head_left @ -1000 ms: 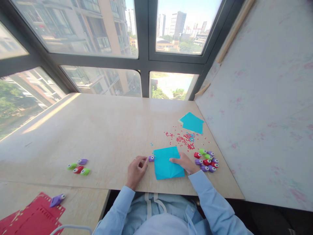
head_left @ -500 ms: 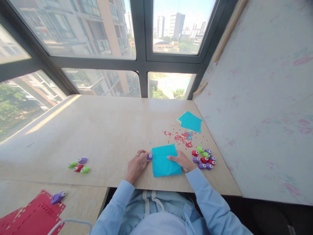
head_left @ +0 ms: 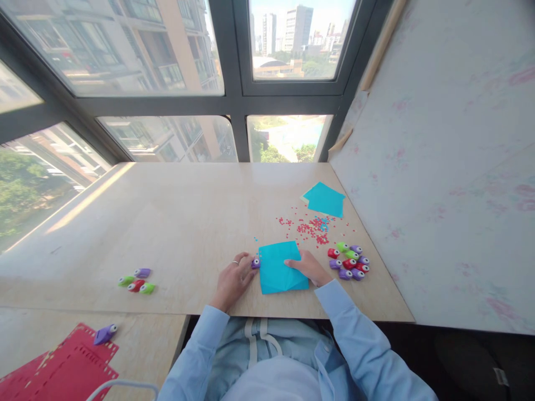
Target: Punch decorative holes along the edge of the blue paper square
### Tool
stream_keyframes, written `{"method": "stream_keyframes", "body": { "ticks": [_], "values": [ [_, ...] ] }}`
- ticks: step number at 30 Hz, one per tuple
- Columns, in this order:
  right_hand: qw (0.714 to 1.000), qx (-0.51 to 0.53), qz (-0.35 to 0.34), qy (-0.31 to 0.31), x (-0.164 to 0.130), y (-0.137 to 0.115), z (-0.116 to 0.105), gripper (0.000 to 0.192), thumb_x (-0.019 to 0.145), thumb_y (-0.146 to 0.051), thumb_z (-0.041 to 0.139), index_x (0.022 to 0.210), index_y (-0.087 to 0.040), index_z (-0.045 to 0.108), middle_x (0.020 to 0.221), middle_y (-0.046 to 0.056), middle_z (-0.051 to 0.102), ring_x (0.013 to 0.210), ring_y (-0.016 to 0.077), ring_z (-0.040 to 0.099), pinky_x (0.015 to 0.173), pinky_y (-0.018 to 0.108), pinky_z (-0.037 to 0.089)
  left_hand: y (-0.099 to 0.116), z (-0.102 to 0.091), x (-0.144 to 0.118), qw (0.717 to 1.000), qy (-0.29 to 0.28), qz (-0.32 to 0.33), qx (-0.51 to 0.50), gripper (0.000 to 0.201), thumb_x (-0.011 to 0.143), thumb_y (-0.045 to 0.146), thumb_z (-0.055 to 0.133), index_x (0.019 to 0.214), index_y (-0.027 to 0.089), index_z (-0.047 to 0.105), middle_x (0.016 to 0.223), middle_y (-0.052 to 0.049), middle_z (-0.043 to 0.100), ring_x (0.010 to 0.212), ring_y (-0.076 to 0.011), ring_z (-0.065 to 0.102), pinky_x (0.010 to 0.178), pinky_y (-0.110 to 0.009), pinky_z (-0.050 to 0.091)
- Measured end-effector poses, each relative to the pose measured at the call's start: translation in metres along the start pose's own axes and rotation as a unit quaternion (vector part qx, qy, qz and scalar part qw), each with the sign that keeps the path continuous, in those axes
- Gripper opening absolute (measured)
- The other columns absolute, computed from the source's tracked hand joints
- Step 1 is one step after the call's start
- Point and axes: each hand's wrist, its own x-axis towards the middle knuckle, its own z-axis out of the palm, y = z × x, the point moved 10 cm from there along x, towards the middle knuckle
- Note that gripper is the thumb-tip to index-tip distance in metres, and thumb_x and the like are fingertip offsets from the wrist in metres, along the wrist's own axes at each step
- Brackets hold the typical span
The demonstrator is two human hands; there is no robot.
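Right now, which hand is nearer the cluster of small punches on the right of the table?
Right. The right hand rests on the blue paper, just left of the punch cluster. The left hand is across the paper, at a purple punch.

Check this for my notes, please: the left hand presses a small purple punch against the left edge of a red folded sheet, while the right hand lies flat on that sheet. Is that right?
Not quite: the folded sheet is blue, not red, as the head view shows. The left hand does hold the small purple punch at its left edge, and the right hand lies on it. The red paper lies far left, untouched.
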Motion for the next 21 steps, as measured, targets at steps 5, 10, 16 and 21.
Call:
{"method": "stream_keyframes", "body": {
  "ticks": [5, 10, 16, 21],
  "values": [
    [1.000, -0.002, 0.001, 0.004, -0.002, 0.000, 0.001, 0.048, 0.066, -0.043, 0.074, 0.102, -0.011, 0.065, 0.095, 0.010, 0.070, 0.086, 0.0253, 0.066, 0.070, 0.032, 0.054, 0.006, 0.003, -0.009, 1.000, 0.013, 0.010, 0.011, 0.041, 0.093, 0.032, 0.049, 0.135, 0.029, 0.050, 0.138, -0.008, 0.051, 0.110, -0.0228, 0.061, 0.091, -0.034, 0.051],
    [1.000, 0.001, -0.002, 0.012, -0.006, -0.005, 0.000, 0.047, 0.065, -0.040, 0.077, 0.103, -0.013, 0.068, 0.089, 0.007, 0.071, 0.083, 0.0252, 0.066, 0.068, 0.031, 0.054, 0.006, 0.001, -0.017, 0.998, 0.060, -0.015, 0.019, 0.039, 0.095, 0.036, 0.047, 0.132, 0.026, 0.050, 0.135, -0.009, 0.053, 0.112, -0.0235, 0.059, 0.089, -0.034, 0.051],
    [0.998, 0.047, -0.002, -0.030, -0.011, -0.010, 0.011, 0.051, 0.066, -0.043, 0.076, 0.105, -0.012, 0.067, 0.097, 0.009, 0.071, 0.086, 0.0260, 0.066, 0.073, 0.034, 0.054, 0.004, -0.013, -0.027, 0.990, 0.133, -0.029, 0.040, 0.036, 0.092, 0.032, 0.051, 0.126, 0.019, 0.054, 0.137, -0.014, 0.049, 0.121, -0.0274, 0.052, 0.098, -0.040, 0.046],
    [1.000, 0.022, -0.007, -0.017, -0.011, -0.015, 0.011, 0.051, 0.065, -0.045, 0.076, 0.104, -0.013, 0.067, 0.096, 0.010, 0.071, 0.088, 0.0282, 0.066, 0.072, 0.036, 0.055, -0.010, -0.012, -0.037, 0.977, 0.161, -0.083, 0.112, 0.052, 0.091, 0.036, 0.049, 0.135, 0.008, 0.045, 0.146, -0.023, 0.038, 0.140, -0.0373, 0.027, 0.111, -0.063, 0.022]
  ]
}}
